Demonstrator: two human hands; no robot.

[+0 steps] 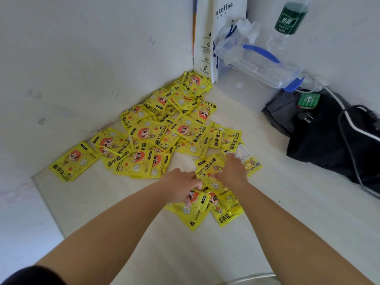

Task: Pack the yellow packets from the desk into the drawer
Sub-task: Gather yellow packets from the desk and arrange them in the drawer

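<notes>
Both were down on the near glossy yellow cartoon-printed packets [195,214], left hand [182,188] curling fingers onto them, right hand [233,171] pressing flatter, while the bigger heap [156,136] ran diagonally beyond, left of centre, into the pale desk [267,202] corner.

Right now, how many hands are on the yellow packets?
2. The left hand rests on the near cluster of yellow packets; the right hand lies on packets just beyond it, to the right. Neither is hidden.

Left hand [182,188], right hand [233,170], yellow packets [156,138]
</notes>
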